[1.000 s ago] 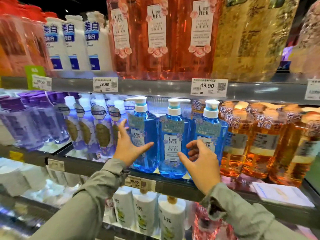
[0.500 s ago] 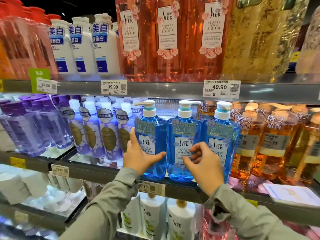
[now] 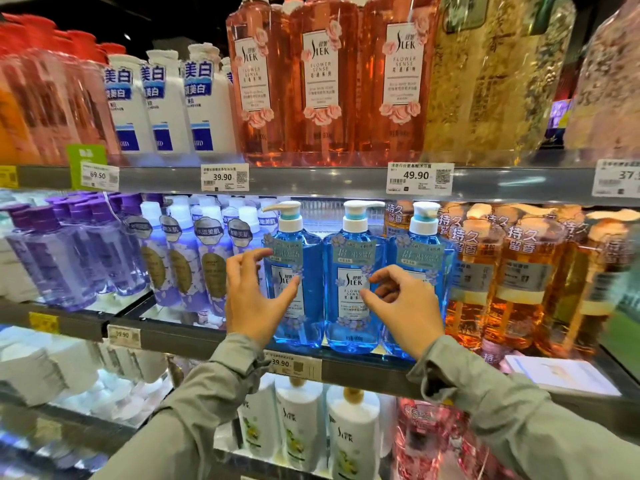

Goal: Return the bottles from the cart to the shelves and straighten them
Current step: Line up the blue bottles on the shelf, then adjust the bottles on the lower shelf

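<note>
Three blue pump bottles stand upright in a row at the front of the middle shelf (image 3: 363, 374): the left blue bottle (image 3: 311, 258), the middle blue bottle (image 3: 349, 251) and the right blue bottle (image 3: 424, 251). Their labels face me. The left and middle pump spouts point sideways. My left hand (image 3: 249, 303) hovers in front of the left bottle's left side, fingers loosely bent and spread, gripping nothing. My right hand (image 3: 405, 310) hangs before the gap between the middle and right bottles, fingers loosely curled, holding nothing. The cart is out of view.
Purple bottles (image 3: 194, 265) crowd the shelf to the left of the blue ones and orange bottles (image 3: 519, 282) stand to the right. Tall pink bottles (image 3: 322, 81) fill the shelf above, white pump bottles (image 3: 301, 424) the shelf below. A white booklet (image 3: 561, 375) lies on the shelf's right end.
My left hand has lifted off the left blue bottle's side and its fingers have bent. My right hand has drawn back slightly from the bottles. The three bottles have stayed in place.
</note>
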`<state>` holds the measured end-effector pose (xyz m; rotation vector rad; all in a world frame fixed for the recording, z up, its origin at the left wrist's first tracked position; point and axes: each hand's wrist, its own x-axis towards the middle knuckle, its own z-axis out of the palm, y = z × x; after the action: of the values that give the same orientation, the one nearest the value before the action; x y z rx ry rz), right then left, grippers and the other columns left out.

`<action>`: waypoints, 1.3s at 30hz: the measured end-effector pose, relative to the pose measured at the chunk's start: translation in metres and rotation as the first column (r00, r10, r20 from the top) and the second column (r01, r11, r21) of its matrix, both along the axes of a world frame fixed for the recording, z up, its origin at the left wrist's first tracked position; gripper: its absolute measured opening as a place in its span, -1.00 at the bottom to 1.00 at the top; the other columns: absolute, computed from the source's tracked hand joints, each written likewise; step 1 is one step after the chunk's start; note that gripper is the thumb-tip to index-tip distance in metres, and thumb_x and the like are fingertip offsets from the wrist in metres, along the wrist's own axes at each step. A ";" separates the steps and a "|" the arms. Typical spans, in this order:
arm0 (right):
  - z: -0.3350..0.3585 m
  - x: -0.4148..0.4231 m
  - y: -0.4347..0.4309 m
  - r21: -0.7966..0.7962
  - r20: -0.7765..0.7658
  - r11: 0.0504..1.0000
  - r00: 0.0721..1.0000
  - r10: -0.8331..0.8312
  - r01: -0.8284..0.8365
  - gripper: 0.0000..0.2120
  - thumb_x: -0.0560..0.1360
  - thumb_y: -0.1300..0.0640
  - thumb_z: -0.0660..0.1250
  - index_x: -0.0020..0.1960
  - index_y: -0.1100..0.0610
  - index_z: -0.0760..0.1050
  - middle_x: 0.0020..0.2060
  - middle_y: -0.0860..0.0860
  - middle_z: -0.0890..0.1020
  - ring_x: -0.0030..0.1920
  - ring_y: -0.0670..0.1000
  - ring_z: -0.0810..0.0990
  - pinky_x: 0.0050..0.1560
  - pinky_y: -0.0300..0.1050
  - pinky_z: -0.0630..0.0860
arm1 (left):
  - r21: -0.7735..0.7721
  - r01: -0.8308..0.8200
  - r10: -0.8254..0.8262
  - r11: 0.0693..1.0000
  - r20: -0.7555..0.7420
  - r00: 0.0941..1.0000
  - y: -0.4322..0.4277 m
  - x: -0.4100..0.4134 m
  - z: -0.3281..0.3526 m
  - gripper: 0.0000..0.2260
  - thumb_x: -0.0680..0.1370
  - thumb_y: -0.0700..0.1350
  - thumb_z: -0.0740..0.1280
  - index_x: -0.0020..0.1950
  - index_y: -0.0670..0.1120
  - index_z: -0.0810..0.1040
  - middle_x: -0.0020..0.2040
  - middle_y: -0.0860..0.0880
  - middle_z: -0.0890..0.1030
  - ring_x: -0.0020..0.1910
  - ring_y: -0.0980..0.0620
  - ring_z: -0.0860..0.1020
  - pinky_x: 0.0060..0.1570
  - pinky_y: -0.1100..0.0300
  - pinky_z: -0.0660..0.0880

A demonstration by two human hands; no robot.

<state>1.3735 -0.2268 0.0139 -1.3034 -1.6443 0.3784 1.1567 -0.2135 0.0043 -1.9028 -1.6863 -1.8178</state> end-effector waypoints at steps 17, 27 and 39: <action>0.020 0.000 -0.018 -0.008 -0.004 0.955 0.955 0.297 -0.297 -0.78 0.42 0.00 0.46 -0.01 0.05 0.51 -0.22 -0.02 0.58 -0.23 0.00 0.56 -0.08 0.07 0.58 | -0.278 0.030 -0.070 0.960 -0.133 0.989 -0.062 0.002 0.021 -0.78 0.41 -0.07 0.49 -0.04 0.00 0.51 -0.11 0.02 0.58 -0.13 0.03 0.58 -0.08 0.11 0.56; 0.024 -0.079 -0.027 0.006 0.015 0.920 0.920 0.393 -0.393 -0.78 0.42 0.06 0.48 -0.02 0.11 0.52 -0.23 0.00 0.57 -0.24 0.03 0.54 -0.10 -0.01 0.56 | -0.345 0.024 -0.079 0.938 -0.147 0.986 -0.085 -0.069 0.016 -0.81 0.42 -0.08 0.49 -0.07 -0.01 0.52 -0.13 0.06 0.56 -0.24 0.12 0.52 -0.12 0.19 0.51; -0.009 -0.241 -0.017 0.018 -0.081 0.959 0.956 0.282 -0.281 -0.79 0.35 0.10 0.53 -0.12 0.02 0.51 -0.34 -0.03 0.56 -0.33 -0.03 0.50 -0.21 -0.23 0.52 | -0.365 0.054 -0.120 0.929 -0.162 0.980 -0.076 -0.238 0.013 -0.80 0.41 -0.07 0.49 -0.07 0.01 0.51 -0.16 0.10 0.54 -0.20 0.03 0.56 -0.10 0.15 0.52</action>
<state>1.1329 -0.2439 0.0051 -1.0345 -1.7624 0.5902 0.9188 -0.2893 0.0169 -2.2315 -2.0079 -1.3753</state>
